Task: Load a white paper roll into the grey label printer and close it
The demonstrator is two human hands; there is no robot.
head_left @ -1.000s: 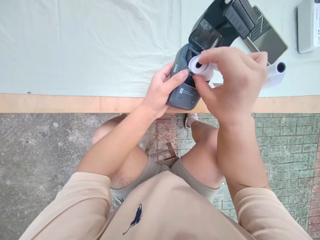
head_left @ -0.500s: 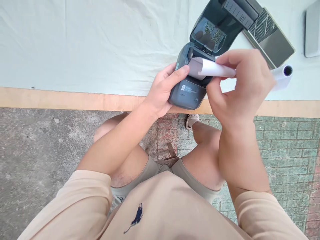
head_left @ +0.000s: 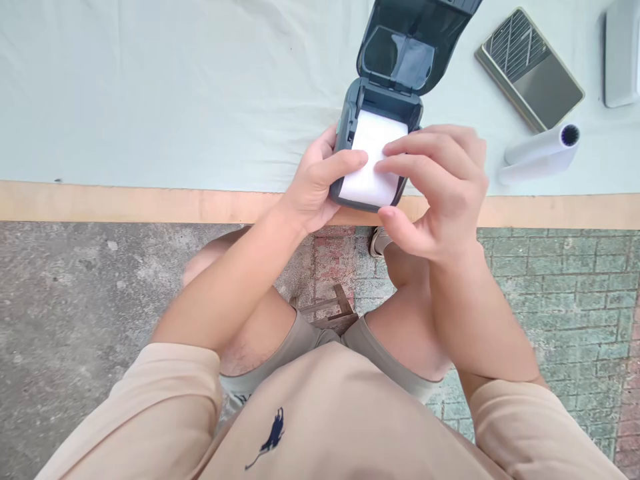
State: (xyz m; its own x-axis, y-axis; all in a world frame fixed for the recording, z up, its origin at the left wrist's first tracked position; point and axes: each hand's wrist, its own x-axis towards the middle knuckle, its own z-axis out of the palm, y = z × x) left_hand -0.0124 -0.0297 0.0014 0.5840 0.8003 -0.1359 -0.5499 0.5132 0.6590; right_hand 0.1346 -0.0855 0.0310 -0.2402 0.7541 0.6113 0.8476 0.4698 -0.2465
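A small dark label printer (head_left: 346, 127) has its lid (head_left: 440, 40) swung up, away from me. White paper (head_left: 373, 183) lies flat over its inside and reaches its front edge. My left hand (head_left: 323, 177) grips the printer's left side, with the thumb pressing on the paper. Over the printer's right part is my right hand (head_left: 440, 180), fingers spread, two fingertips at the paper and the thumb near the front right corner. It holds nothing. Whatever lies under the paper is hidden.
Right of the printer, a white paper roll (head_left: 540, 150) with a dark core lies on the cloth-covered table (head_left: 200, 100). Behind it is a gold-edged device (head_left: 533, 70), and a grey-white object (head_left: 623, 60) stands at the far right. The wooden table edge (head_left: 150, 203) runs in front.
The paper, curled up in my right hand before, now lies flat across the printer. My right hand has opened and moved left. The printer and its lid have shifted slightly left.
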